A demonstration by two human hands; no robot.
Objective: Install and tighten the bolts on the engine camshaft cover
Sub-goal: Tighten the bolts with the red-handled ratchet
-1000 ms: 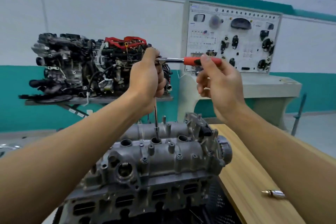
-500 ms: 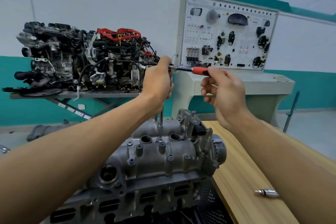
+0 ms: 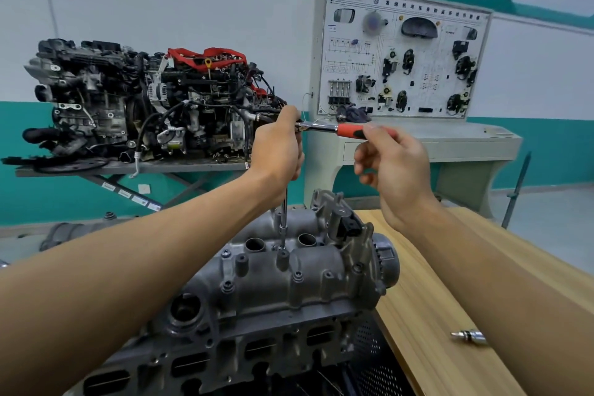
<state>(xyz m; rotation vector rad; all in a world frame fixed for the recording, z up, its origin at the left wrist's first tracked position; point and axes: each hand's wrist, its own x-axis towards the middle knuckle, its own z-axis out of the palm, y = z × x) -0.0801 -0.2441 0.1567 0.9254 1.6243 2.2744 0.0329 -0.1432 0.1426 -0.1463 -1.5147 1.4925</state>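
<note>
Here the left hand [image 3: 278,145] has its fingers curled round the head of the ratchet [image 3: 334,129], the right hand [image 3: 390,164] pinches its red grip between thumb and fingertips, and the long bar [image 3: 284,219] stands upright on top of the grey engine cover [image 3: 289,276], between two round holes [image 3: 255,244].

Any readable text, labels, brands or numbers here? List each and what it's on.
"发动机": start of the heading on the training board; the remaining characters are too blurred.
Small print on the board: too small to read.
White stickers on the engine stand: unreadable.
No markings visible on the ratchet or the camshaft cover.
</note>
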